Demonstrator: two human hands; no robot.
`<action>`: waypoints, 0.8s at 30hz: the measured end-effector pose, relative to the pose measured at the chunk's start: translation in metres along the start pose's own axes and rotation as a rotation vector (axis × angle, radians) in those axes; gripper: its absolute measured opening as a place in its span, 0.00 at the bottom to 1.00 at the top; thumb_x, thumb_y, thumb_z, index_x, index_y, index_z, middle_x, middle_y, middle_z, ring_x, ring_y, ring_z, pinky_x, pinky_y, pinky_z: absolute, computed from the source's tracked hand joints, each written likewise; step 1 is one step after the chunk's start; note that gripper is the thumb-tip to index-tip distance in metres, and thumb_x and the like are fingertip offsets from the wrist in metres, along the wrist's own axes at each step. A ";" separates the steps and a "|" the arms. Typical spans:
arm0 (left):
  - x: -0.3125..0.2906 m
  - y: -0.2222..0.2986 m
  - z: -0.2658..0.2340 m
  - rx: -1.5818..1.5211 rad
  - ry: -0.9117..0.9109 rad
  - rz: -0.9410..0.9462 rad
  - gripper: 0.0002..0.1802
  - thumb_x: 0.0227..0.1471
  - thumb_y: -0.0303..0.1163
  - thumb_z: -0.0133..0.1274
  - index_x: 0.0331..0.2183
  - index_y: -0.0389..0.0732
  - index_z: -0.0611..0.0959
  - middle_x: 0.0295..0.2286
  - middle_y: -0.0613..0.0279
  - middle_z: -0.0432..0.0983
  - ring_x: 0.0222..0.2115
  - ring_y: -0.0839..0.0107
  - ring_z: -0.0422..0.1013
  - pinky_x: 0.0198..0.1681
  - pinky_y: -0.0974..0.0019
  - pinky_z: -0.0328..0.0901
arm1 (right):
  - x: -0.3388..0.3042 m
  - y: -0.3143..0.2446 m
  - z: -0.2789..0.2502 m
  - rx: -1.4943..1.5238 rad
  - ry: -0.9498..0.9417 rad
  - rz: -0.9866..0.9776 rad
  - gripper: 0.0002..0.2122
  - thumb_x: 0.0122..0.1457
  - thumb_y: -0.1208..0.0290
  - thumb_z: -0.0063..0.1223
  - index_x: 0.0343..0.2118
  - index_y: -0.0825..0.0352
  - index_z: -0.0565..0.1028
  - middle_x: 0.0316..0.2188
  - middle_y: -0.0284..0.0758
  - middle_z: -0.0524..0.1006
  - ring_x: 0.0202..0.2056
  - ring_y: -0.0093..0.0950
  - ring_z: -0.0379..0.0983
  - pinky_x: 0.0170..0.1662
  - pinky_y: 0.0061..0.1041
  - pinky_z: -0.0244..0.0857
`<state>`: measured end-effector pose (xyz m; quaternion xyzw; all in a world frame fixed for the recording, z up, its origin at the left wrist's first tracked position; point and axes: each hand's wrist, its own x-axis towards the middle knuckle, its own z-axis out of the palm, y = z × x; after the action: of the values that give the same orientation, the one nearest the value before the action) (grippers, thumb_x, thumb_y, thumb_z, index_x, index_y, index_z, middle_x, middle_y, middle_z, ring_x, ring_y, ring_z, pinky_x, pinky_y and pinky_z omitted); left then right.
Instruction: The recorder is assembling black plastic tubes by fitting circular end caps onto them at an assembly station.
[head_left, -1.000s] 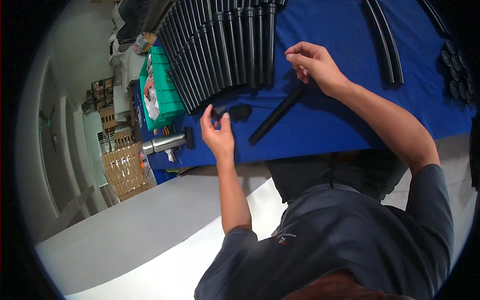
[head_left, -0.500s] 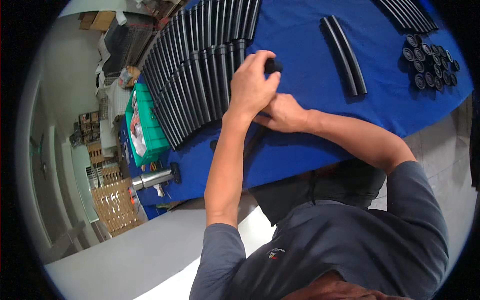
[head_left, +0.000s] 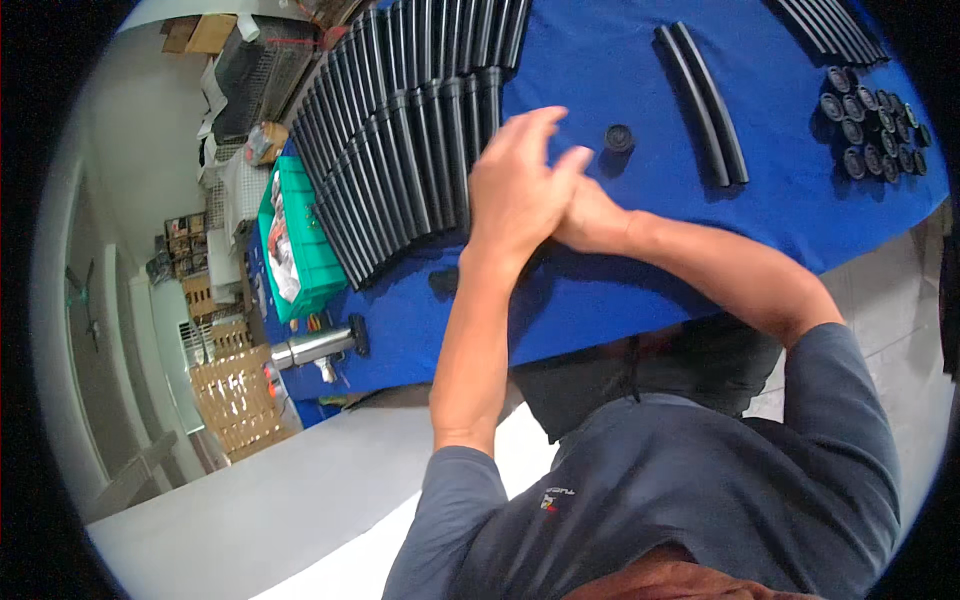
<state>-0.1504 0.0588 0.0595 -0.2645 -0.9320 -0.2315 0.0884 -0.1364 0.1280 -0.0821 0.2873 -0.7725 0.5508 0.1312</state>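
My left hand (head_left: 520,190) is over the blue cloth with its fingers stretched out and the thumb apart; no held thing shows in it. My right hand (head_left: 592,215) lies against it from the right, its fingers hidden behind the left hand, so I cannot see what they hold. A round black cap (head_left: 619,138) sits on the cloth just beyond the hands. Left of my left hand lie rows of black tubes (head_left: 430,165), each with a thicker end. A small dark piece (head_left: 443,284) lies beside my left forearm, partly covered.
Two loose black tubes (head_left: 703,105) lie to the right. Farther right are a cluster of round black caps (head_left: 872,125) and more tubes (head_left: 825,28). A green crate (head_left: 318,265) with bagged items and a silver cylindrical tool (head_left: 318,347) are at the table's left end.
The black cap that was at my left hand's fingertips now sits apart on the cloth to the right. My left hand has opened, and both hands have shifted slightly right.
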 end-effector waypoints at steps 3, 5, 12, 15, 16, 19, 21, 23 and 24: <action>-0.049 -0.010 -0.029 -0.180 0.206 -0.245 0.06 0.53 0.25 0.58 0.35 0.34 0.82 0.27 0.65 0.78 0.27 0.82 0.71 0.32 0.75 0.68 | 0.009 -0.005 -0.023 0.110 0.046 0.131 0.06 0.58 0.75 0.48 0.36 0.70 0.74 0.34 0.49 0.76 0.39 0.49 0.73 0.43 0.42 0.68; -0.095 -0.023 -0.035 -0.096 0.196 -0.353 0.06 0.53 0.26 0.59 0.33 0.34 0.82 0.26 0.65 0.78 0.25 0.81 0.70 0.31 0.74 0.67 | 0.013 -0.009 -0.018 0.162 0.107 0.119 0.06 0.58 0.74 0.48 0.35 0.71 0.75 0.31 0.48 0.77 0.38 0.48 0.74 0.43 0.42 0.68; -0.178 -0.032 0.001 0.229 -0.036 -0.310 0.22 0.49 0.26 0.57 0.48 0.35 0.76 0.42 0.47 0.74 0.44 0.50 0.70 0.50 0.55 0.64 | 0.014 -0.016 -0.022 0.209 0.119 0.210 0.08 0.60 0.73 0.48 0.37 0.72 0.75 0.32 0.49 0.77 0.38 0.48 0.74 0.42 0.40 0.68; -0.180 -0.038 0.006 0.293 -0.040 -0.310 0.21 0.50 0.23 0.54 0.48 0.34 0.76 0.40 0.49 0.73 0.42 0.50 0.69 0.47 0.53 0.65 | 0.015 -0.019 -0.026 0.246 0.040 0.271 0.09 0.61 0.72 0.48 0.39 0.73 0.75 0.30 0.47 0.77 0.35 0.44 0.75 0.40 0.37 0.68; -0.180 -0.040 0.004 0.256 -0.019 -0.305 0.20 0.51 0.23 0.54 0.48 0.34 0.76 0.40 0.48 0.74 0.42 0.49 0.69 0.47 0.53 0.64 | 0.014 -0.016 -0.021 0.258 0.065 0.195 0.09 0.64 0.73 0.48 0.42 0.72 0.75 0.24 0.30 0.71 0.26 0.19 0.66 0.30 0.23 0.62; -0.184 -0.037 -0.011 0.228 0.000 -0.306 0.20 0.51 0.24 0.54 0.48 0.33 0.76 0.40 0.49 0.74 0.41 0.54 0.71 0.47 0.58 0.65 | 0.013 -0.026 -0.029 0.421 -0.030 0.362 0.11 0.63 0.71 0.48 0.42 0.71 0.76 0.27 0.35 0.76 0.29 0.24 0.73 0.32 0.27 0.68; -0.184 -0.028 -0.032 -0.146 -0.008 -0.499 0.21 0.52 0.25 0.55 0.49 0.33 0.75 0.40 0.53 0.75 0.41 0.63 0.73 0.48 0.64 0.65 | 0.012 -0.026 -0.032 0.607 -0.190 0.425 0.10 0.63 0.71 0.48 0.43 0.69 0.76 0.26 0.32 0.75 0.28 0.21 0.72 0.30 0.23 0.67; -0.194 -0.030 -0.049 -0.209 -0.047 -0.488 0.22 0.53 0.26 0.55 0.51 0.31 0.74 0.41 0.55 0.76 0.41 0.69 0.72 0.49 0.68 0.64 | 0.010 -0.032 -0.035 0.874 -0.547 0.508 0.11 0.61 0.73 0.49 0.45 0.66 0.76 0.26 0.28 0.74 0.26 0.15 0.69 0.26 0.16 0.64; -0.199 -0.030 -0.055 -0.454 -0.098 -0.595 0.23 0.53 0.26 0.55 0.51 0.30 0.74 0.41 0.54 0.76 0.41 0.69 0.73 0.49 0.67 0.64 | 0.010 -0.038 -0.039 0.960 -0.694 0.499 0.13 0.59 0.75 0.51 0.47 0.67 0.76 0.27 0.28 0.75 0.25 0.15 0.69 0.26 0.16 0.64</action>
<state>0.0039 -0.0800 0.0389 -0.0059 -0.8961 -0.4350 -0.0883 -0.1269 0.1528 -0.0336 0.2871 -0.4812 0.7243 -0.4017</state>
